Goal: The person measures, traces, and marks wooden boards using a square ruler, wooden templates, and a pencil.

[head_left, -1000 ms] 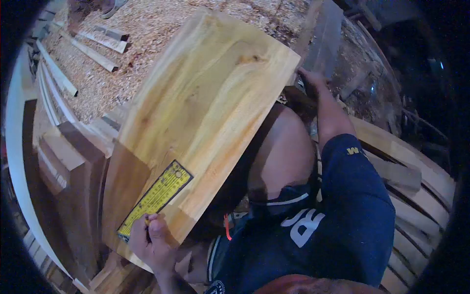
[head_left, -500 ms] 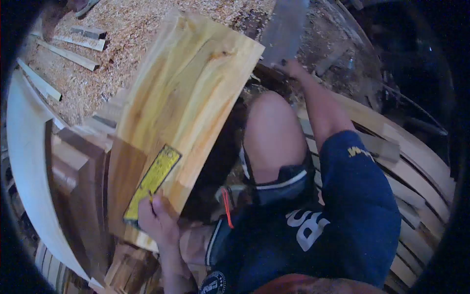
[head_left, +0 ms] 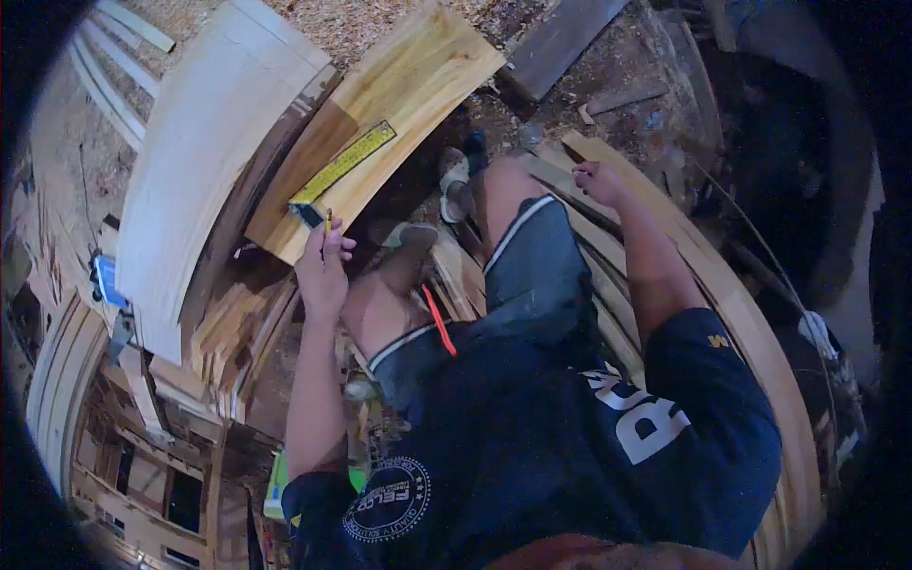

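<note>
My left hand (head_left: 323,268) is closed around a yellow pencil (head_left: 329,220), which points up from the fingers. Just beyond it, a yellow try square (head_left: 344,163) with printed markings and a dark stock lies along a smooth wooden board (head_left: 427,71). The hand is at the board's near end, beside the stock. Over on the right, my right hand (head_left: 598,182) hovers above curved wooden strips; its fingers are curled in and nothing shows in them.
A wide pale curved board (head_left: 223,123) stands left of the workpiece. A grey plank (head_left: 575,43) lies beyond it, near wood shavings (head_left: 313,24). Long curved strips (head_left: 750,351) are stacked at right. An orange strap (head_left: 440,321) hangs by my shorts.
My left hand has come off the try square and sits at its near end. My right hand has drawn back from the board's far edge. The view has shifted, showing more on the left.
</note>
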A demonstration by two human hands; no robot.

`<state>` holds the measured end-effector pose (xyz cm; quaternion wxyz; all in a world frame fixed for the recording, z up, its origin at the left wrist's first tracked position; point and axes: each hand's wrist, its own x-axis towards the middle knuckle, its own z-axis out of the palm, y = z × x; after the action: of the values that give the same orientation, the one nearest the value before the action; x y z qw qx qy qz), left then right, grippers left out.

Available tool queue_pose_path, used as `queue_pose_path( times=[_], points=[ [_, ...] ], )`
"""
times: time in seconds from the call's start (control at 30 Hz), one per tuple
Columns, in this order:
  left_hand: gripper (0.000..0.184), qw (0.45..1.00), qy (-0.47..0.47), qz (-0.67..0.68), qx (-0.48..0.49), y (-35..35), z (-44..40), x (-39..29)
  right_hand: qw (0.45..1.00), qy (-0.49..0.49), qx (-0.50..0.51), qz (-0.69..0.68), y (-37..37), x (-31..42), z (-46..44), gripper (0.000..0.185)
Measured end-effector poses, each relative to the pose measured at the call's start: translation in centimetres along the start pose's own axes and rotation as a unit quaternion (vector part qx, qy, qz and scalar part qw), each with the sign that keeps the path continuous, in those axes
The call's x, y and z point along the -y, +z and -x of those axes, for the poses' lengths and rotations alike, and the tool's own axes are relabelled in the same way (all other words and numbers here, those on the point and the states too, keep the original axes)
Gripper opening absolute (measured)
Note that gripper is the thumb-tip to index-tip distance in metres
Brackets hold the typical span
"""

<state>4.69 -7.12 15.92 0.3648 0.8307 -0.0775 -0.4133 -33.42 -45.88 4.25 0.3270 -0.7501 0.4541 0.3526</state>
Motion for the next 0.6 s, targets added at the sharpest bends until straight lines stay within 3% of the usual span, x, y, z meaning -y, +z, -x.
queue_pose_path(
  times=[0.1,0.2,0.27,0.37,0.47,0.6],
  points=[
    [0.029,0.998,-0.062,0.022,-0.011,-1.5,3.4,-1.3,0.996,-0.052,-0.021,0.069,-5.1,2.3,5.0,0.035],
    [0.028,0.995,-0.079,0.068,-0.005,-1.6,4.0,0.1,0.994,-0.105,-0.003,0.014,-8.8,4.5,7.2,0.038],
    [0.027,0.990,-0.078,0.112,0.019,-1.1,3.2,2.0,0.990,0.044,0.071,-0.111,-10.9,9.6,10.6,0.039],
    [0.028,0.984,-0.080,0.147,0.062,-0.2,1.3,3.1,0.989,-0.120,-0.013,0.091,-10.5,12.0,14.1,0.038],
    [0.030,0.978,-0.067,0.180,0.079,0.0,0.6,4.3,1.000,-0.020,-0.011,0.010,-11.0,17.4,19.9,0.036],
    [0.033,0.964,-0.116,0.233,0.061,-0.3,1.4,4.0,0.984,-0.114,-0.128,0.036,-13.1,16.5,19.9,0.035]
  ],
)
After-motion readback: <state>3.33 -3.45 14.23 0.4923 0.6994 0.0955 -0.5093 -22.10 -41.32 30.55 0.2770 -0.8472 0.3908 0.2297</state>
